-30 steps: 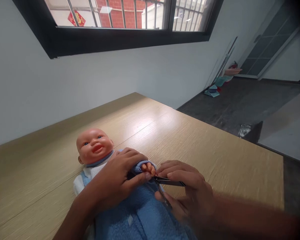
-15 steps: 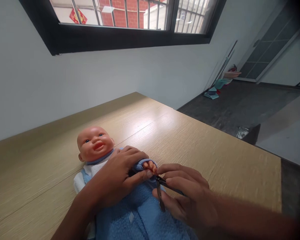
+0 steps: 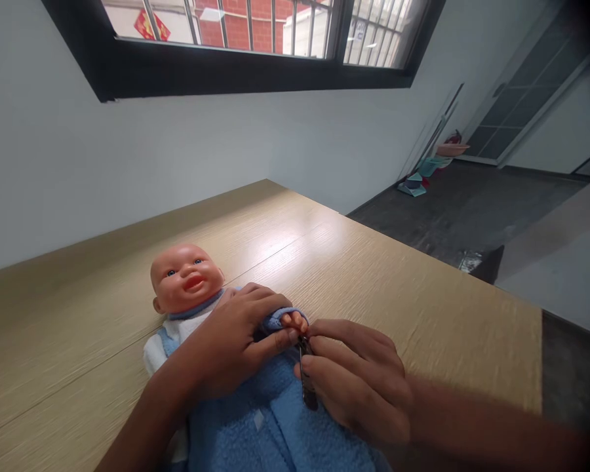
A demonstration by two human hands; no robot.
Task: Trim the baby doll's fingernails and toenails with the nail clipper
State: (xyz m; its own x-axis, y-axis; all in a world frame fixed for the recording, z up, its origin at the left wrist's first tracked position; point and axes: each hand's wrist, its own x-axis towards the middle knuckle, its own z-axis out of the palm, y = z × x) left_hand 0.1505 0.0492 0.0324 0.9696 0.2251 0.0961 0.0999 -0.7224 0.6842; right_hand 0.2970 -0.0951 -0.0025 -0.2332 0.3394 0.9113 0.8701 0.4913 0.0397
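A baby doll [image 3: 185, 278] in blue and white fleece clothes lies on its back on the wooden table [image 3: 423, 314]. My left hand [image 3: 240, 341] is wrapped round the doll's sleeved arm, thumb below the doll's hand [image 3: 295, 321], whose small fingers poke out of the blue cuff [image 3: 274, 321]. Between the thumb and fingers of my right hand [image 3: 358, 373] is a nail clipper [image 3: 307, 380], its head up at the doll's fingertips. Whether its jaws touch a fingertip I cannot tell. My right hand hides part of the clipper.
Behind the table runs a white wall with a black-framed, barred window [image 3: 255, 75]. On the floor at the far right stand a dustpan [image 3: 412, 187], a pink basin [image 3: 452, 149] and long handles leaning on the wall. The table's right edge drops to a dark floor.
My right hand has closed further round the nail clipper, whose lever now lies nearer its body. The clipper has tilted more upright. My left hand keeps its hold on the doll's arm.
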